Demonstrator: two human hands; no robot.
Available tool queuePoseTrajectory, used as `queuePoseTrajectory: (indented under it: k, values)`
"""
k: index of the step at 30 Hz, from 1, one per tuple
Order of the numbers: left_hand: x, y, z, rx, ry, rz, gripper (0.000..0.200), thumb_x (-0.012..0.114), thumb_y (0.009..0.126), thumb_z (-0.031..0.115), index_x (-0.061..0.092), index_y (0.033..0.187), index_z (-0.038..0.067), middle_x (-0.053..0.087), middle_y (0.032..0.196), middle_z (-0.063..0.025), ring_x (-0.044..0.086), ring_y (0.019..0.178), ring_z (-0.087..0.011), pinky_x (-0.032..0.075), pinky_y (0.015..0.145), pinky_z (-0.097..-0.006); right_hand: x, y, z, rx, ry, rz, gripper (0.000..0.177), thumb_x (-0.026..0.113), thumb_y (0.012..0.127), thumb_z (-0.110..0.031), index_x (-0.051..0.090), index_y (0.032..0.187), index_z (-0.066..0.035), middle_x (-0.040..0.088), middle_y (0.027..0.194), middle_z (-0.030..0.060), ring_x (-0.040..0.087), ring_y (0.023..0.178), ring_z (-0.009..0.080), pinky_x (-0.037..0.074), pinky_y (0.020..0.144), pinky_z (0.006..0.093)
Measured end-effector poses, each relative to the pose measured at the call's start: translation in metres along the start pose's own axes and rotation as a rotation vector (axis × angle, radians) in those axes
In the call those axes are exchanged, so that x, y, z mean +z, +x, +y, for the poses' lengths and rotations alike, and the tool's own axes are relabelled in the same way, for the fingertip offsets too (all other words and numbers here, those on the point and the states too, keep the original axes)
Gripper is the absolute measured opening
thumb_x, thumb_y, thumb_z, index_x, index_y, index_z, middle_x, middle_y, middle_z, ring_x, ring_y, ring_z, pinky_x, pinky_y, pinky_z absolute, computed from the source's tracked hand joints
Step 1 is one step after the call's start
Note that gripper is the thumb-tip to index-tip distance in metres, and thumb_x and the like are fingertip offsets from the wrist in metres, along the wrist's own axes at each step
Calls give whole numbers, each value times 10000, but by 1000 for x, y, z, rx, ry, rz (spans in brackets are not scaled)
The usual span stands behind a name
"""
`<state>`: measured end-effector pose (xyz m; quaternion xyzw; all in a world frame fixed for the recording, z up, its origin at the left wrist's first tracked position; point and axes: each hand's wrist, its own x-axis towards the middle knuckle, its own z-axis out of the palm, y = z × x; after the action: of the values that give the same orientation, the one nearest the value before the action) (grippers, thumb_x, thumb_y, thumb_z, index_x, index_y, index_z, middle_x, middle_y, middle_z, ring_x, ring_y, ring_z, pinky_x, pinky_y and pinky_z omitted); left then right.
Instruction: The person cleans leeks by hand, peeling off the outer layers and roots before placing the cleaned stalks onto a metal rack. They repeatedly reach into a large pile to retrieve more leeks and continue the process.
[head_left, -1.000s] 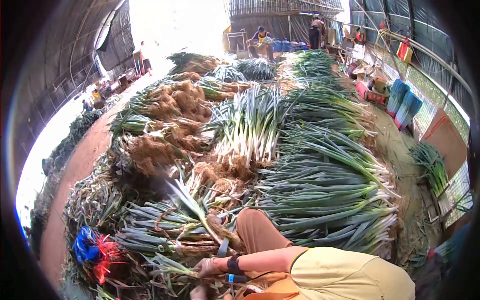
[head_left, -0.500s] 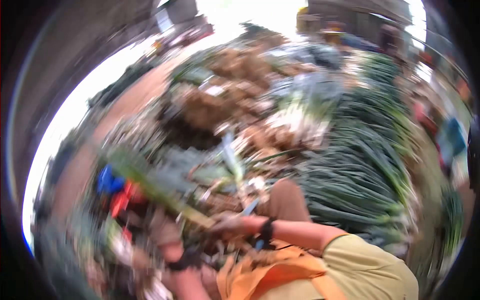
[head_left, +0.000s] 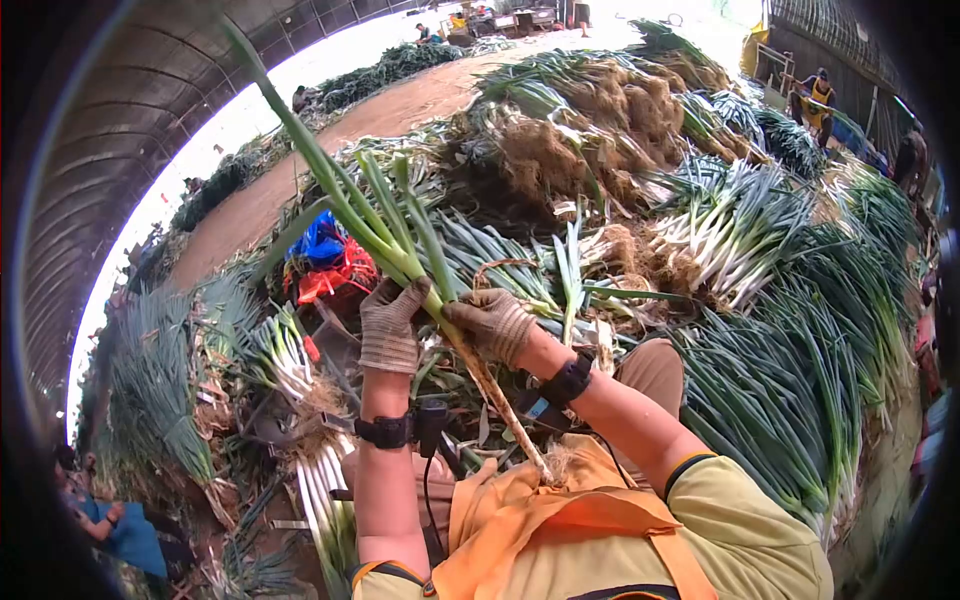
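Observation:
A long green onion [head_left: 478, 375] slants across in front of me. Its green leaves point to the upper left and its dirty root end reaches down to my orange apron [head_left: 560, 515]. My left hand [head_left: 392, 325], in a striped knit glove, is closed around the stalk where the leaves split. From the other side, my gloved right hand [head_left: 495, 322] pinches the same stalk with thumb and fingers. Black bands with small devices are on both wrists. Loose leaves and peelings lie below the hands.
Trimmed green onions [head_left: 745, 225] with white stems lie to the right, beside a long green row [head_left: 770, 380]. Untrimmed onions with brown roots [head_left: 590, 130] are heaped ahead. Blue and red plastic [head_left: 325, 255] lies left. Other people [head_left: 818, 100] are farther off.
The view has steadied and shifted. The onion, low and pointing left from my right hand before, is now raised in front of me. Both hands have come together on its stalk.

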<state>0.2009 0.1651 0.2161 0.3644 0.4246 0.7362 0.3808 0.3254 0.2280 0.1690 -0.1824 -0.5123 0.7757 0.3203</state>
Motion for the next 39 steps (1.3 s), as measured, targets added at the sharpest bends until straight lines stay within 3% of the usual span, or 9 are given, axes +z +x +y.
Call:
queuePoseTrajectory:
  k: [4, 6, 9, 13, 16, 27, 29, 31, 39]
  values:
    - [-22, -7, -45, -3, 75, 33, 208, 669, 736, 100, 596, 915, 22, 593, 767, -24, 554, 639, -103, 469, 547, -230, -25, -4, 53, -341, -252, 98, 168, 601, 790, -213, 601, 797, -45, 570, 607, 35, 488, 448, 114, 394, 414, 246]
    - [-12, -13, -29, -8, 71, 108, 199, 668, 737, 97, 597, 908, 23, 590, 756, -22, 551, 629, -99, 467, 541, -228, -33, -28, 48, 254, -55, 258, 241, 596, 757, -292, 581, 768, -51, 527, 543, 30, 470, 427, 159, 397, 401, 296]
    - [-9, -9, 0, -30, 67, 153, 154, 663, 739, 91, 594, 858, 22, 576, 705, -13, 524, 566, -87, 450, 517, -219, -114, -9, 168, 550, -1463, -240, 374, 554, 758, -383, 632, 964, -81, 632, 884, 124, 600, 782, 223, 461, 691, 342]
    - [-16, -2, -13, 15, 140, 186, 150, 668, 729, 86, 595, 838, 14, 574, 700, -12, 516, 565, -78, 429, 506, -212, -109, -17, 161, 356, -1719, -353, 215, 533, 822, -261, 630, 955, -123, 601, 903, 49, 569, 805, 138, 471, 697, 275]
    - [-21, 2, -25, 6, 243, 200, 159, 675, 718, 91, 599, 832, 11, 573, 691, -12, 508, 555, -76, 413, 498, -213, -35, -31, 50, 98, 44, -57, 359, 645, 770, -200, 553, 1083, -52, 621, 803, 28, 516, 662, 85, 425, 591, 222]
    - [-29, 4, -19, 26, 489, 285, 119, 663, 718, 94, 601, 740, -5, 557, 606, -13, 473, 497, -62, 386, 453, -221, 22, -50, 59, -405, -687, -266, 61, 625, 725, -121, 588, 752, -80, 561, 606, 83, 529, 555, 128, 458, 539, 276]
    - [-36, 2, -17, 3, 378, 273, 119, 665, 722, 94, 596, 754, 3, 553, 606, -10, 482, 492, -68, 385, 446, -215, 17, -73, 33, 126, -842, -537, 166, 640, 688, 12, 611, 840, -47, 564, 609, 12, 550, 590, 111, 492, 605, 243]
    - [-48, 1, -23, 23, 356, 253, 144, 680, 725, 113, 598, 786, 13, 559, 625, -13, 497, 503, -76, 392, 448, -216, -27, -64, 103, 17, 9, -341, 291, 628, 683, 89, 585, 956, 0, 595, 729, 5, 538, 662, 104, 492, 664, 233]
    - [-55, 7, -37, 60, 353, 221, 166, 680, 727, 119, 600, 825, 12, 569, 665, -25, 506, 530, -81, 415, 468, -220, -4, -21, 74, -6, -215, 2, 264, 660, 712, -20, 603, 969, -9, 623, 836, 30, 528, 711, 85, 460, 661, 244]
